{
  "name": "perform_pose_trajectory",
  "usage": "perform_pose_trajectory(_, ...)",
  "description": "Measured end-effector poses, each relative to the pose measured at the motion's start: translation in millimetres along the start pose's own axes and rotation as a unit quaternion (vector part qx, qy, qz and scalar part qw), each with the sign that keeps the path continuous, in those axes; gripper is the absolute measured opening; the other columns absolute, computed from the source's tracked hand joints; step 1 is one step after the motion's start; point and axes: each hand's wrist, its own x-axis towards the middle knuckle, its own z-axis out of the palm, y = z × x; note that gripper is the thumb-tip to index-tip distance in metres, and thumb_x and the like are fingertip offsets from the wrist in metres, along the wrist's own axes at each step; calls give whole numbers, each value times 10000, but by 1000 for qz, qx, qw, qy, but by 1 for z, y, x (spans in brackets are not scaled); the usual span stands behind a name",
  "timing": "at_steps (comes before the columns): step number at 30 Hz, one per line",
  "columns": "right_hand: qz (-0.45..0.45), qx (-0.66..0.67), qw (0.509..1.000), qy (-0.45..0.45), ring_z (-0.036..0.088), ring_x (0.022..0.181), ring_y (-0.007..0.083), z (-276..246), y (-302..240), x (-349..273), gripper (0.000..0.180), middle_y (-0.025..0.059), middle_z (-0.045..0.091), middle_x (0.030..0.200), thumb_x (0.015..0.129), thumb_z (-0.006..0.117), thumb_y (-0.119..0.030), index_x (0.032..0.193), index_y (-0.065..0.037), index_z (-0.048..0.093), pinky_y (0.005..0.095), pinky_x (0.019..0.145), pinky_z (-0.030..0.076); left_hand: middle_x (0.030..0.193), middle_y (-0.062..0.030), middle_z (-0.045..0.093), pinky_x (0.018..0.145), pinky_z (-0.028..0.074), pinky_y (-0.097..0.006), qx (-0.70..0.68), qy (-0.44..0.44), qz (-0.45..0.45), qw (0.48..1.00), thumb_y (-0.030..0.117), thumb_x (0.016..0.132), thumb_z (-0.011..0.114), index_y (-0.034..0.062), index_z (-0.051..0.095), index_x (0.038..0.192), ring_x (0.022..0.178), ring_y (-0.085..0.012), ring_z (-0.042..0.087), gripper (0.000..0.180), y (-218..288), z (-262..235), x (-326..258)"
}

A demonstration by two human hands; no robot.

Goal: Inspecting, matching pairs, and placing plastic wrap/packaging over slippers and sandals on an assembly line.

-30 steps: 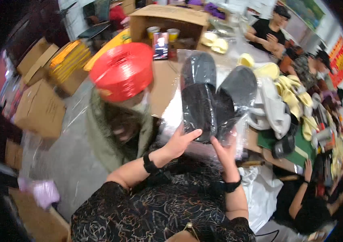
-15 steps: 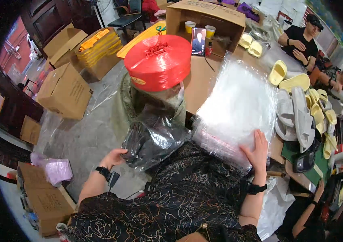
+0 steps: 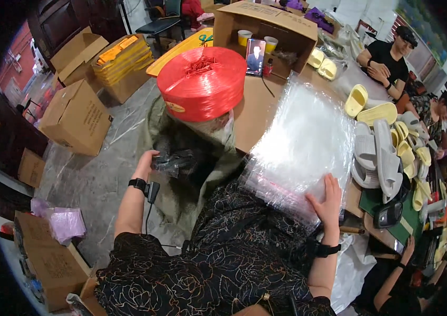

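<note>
My left hand (image 3: 146, 162) is at the near-left rim of an olive-green sack (image 3: 168, 203), its fingers closed at the edge of a clear plastic bag with something dark inside (image 3: 175, 162). That bag lies over the sack's mouth, and part of my grip is hidden. My right hand (image 3: 327, 199) rests with fingers apart on the lower right of a stack of clear plastic bags (image 3: 307, 134). Just beyond the sack sits a big roll of red plastic twine (image 3: 202, 84).
Right of the stack lie grey slippers (image 3: 386, 158) and yellow slippers (image 3: 376, 110). Behind stands an open cardboard box (image 3: 265, 23), with a phone (image 3: 255, 57) before it. Cardboard cartons (image 3: 76, 118) stand on the left floor. Co-workers (image 3: 386, 60) are on the right.
My left hand has carried the bagged dark thing away from my lap, up and over the sack's mouth. My right hand stays on the stack of bags.
</note>
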Motion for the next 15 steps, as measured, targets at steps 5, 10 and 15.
perform_pose_trajectory(5, 26, -27, 999, 11, 313, 1401, 390, -5, 6, -7, 847, 157, 395, 1497, 759, 766, -448, 1418, -42, 422, 539, 1142, 219, 920, -119, 664, 715, 527, -423, -88, 40, 68, 993, 153, 853, 611, 24, 646, 966, 787, -262, 649, 175, -14, 68, 18)
perform_pose_trajectory(10, 20, -13, 1000, 2, 307, 1406, 386, 3, -5, -3, 848, 159, 394, 1496, 762, 763, -447, 1421, -41, 417, 537, 1148, 206, 1337, -118, 536, 991, 429, -491, 80, -12, 13, 997, 461, 1011, 314, 71, 375, 1426, 1196, -298, 532, 573, -90, 148, 50)
perform_pose_trajectory(15, 35, -11, 999, -9, 295, 1413, 381, -2, -2, -7, 864, 165, 386, 1498, 760, 760, -458, 1429, -40, 407, 535, 1152, 197, 1176, -132, 593, 876, 465, -451, 253, -1, 48, 966, 416, 981, 410, 48, 503, 1259, 1019, -285, 573, 470, -109, 166, 49)
